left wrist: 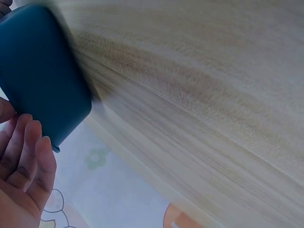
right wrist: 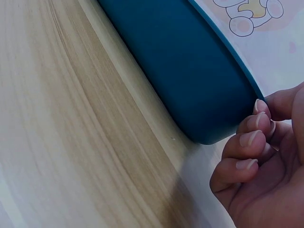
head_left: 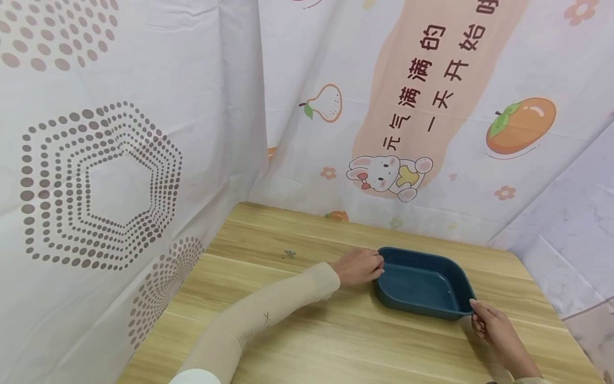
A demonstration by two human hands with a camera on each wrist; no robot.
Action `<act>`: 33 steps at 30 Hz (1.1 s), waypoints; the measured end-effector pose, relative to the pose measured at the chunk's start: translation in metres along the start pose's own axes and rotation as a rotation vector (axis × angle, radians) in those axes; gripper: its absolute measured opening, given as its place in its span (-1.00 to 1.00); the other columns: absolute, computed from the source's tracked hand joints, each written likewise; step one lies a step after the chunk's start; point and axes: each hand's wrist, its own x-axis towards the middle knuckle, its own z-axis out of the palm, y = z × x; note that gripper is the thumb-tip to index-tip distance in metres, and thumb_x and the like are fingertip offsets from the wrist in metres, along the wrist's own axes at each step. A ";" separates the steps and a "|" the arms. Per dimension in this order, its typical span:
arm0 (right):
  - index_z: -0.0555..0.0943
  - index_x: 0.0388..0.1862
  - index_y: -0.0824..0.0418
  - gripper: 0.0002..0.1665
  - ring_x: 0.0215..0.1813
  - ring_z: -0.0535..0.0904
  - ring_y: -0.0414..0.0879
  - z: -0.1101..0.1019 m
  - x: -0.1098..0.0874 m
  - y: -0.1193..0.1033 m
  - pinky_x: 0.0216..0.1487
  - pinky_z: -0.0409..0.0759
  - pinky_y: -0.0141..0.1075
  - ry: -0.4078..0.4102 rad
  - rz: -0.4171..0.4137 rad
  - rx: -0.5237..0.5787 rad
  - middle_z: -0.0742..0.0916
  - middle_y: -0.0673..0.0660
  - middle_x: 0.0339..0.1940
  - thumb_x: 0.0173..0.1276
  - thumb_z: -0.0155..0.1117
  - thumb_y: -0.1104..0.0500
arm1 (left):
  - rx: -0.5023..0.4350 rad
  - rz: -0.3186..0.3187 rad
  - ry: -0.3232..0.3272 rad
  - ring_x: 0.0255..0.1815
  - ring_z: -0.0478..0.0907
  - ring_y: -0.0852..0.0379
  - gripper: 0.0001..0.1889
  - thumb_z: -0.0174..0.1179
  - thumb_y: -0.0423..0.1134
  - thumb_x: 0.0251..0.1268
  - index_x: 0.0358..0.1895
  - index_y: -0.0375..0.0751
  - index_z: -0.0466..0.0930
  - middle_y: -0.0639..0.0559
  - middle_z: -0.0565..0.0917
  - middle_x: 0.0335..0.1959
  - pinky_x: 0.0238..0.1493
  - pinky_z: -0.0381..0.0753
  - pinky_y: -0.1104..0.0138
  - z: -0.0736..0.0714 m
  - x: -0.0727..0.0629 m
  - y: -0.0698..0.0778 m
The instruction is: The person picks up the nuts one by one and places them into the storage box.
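Note:
A dark teal plastic tray with rounded corners is held between both hands, its inside facing up in the head view. The left hand pinches the rim at the tray's left end. At the opposite end, the right hand pinches the near right corner of the rim between thumb and fingers. From the left wrist, the tray's outer side shows beside the left fingers. In the right wrist view the right fingertips are bent at the rim, close over the wooden table.
A few small grey pieces lie on the wooden table, left of the tray. White printed cloths hang behind the table and along its left side. A pale marbled surface stands at the right.

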 end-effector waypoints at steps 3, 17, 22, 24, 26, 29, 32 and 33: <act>0.44 -0.44 0.18 -0.48 -0.54 0.36 -0.23 0.001 0.001 0.001 -0.50 0.42 -0.38 -0.003 -0.004 -0.005 0.47 -0.05 -0.55 0.68 -0.03 -0.12 | -0.009 -0.010 -0.004 -0.37 0.52 0.37 -0.84 0.18 -0.17 0.55 -0.21 -0.02 0.73 0.18 0.67 -0.32 -0.34 0.44 0.58 0.000 -0.001 0.000; 0.45 -0.41 0.19 -0.51 -0.53 0.36 -0.23 0.002 0.002 0.000 -0.50 0.42 -0.37 -0.021 -0.031 0.037 0.48 -0.05 -0.53 0.69 -0.01 -0.09 | -0.013 -0.062 -0.030 -0.30 0.53 0.38 -0.83 0.17 -0.09 0.57 -0.14 0.00 0.74 0.21 0.66 -0.24 -0.28 0.47 0.60 -0.005 -0.007 -0.009; 0.44 -0.43 0.17 -0.51 -0.53 0.36 -0.24 0.000 0.001 -0.001 -0.50 0.42 -0.38 -0.018 -0.027 0.032 0.48 -0.05 -0.54 0.69 -0.01 -0.09 | -0.016 -0.056 0.002 -0.35 0.50 0.38 -0.86 0.21 -0.15 0.53 -0.21 -0.01 0.74 0.20 0.64 -0.31 -0.32 0.46 0.58 -0.006 -0.015 -0.022; 0.45 -0.42 0.17 -0.51 -0.53 0.36 -0.23 0.000 0.000 -0.001 -0.50 0.42 -0.38 -0.020 -0.027 0.040 0.48 -0.05 -0.54 0.69 -0.01 -0.09 | -0.015 -0.055 0.013 -0.36 0.50 0.39 -0.86 0.22 -0.17 0.51 -0.23 -0.02 0.74 0.20 0.64 -0.33 -0.32 0.47 0.58 -0.006 -0.020 -0.028; 0.45 -0.42 0.18 -0.52 -0.53 0.36 -0.23 0.000 0.000 -0.001 -0.50 0.42 -0.38 -0.023 -0.029 0.047 0.48 -0.05 -0.54 0.68 0.00 -0.09 | 0.001 -0.059 0.022 -0.37 0.48 0.40 -0.86 0.21 -0.18 0.51 -0.24 -0.02 0.74 0.21 0.63 -0.33 -0.33 0.46 0.59 -0.005 -0.026 -0.036; 0.45 -0.42 0.19 -0.52 -0.53 0.36 -0.24 0.000 0.000 -0.001 -0.51 0.41 -0.38 -0.025 -0.035 0.050 0.48 -0.05 -0.54 0.69 -0.01 -0.08 | 0.017 -0.073 0.023 -0.40 0.48 0.41 -0.85 0.21 -0.18 0.52 -0.25 -0.04 0.73 0.20 0.64 -0.34 -0.36 0.46 0.59 -0.008 -0.038 -0.045; 0.45 -0.42 0.18 -0.52 -0.53 0.36 -0.24 0.000 0.000 0.000 -0.51 0.40 -0.38 -0.028 -0.041 0.055 0.48 -0.06 -0.53 0.69 -0.01 -0.07 | 0.029 -0.095 0.023 -0.39 0.50 0.41 -0.85 0.21 -0.18 0.52 -0.24 -0.06 0.74 0.19 0.66 -0.33 -0.36 0.46 0.60 -0.010 -0.049 -0.055; 0.46 -0.42 0.18 -0.53 -0.53 0.36 -0.24 -0.001 0.000 -0.001 -0.51 0.40 -0.38 -0.029 -0.043 0.060 0.48 -0.06 -0.53 0.69 -0.01 -0.06 | 0.027 -0.103 0.022 -0.38 0.52 0.40 -0.85 0.22 -0.18 0.52 -0.23 -0.08 0.75 0.18 0.67 -0.32 -0.35 0.47 0.61 -0.010 -0.053 -0.057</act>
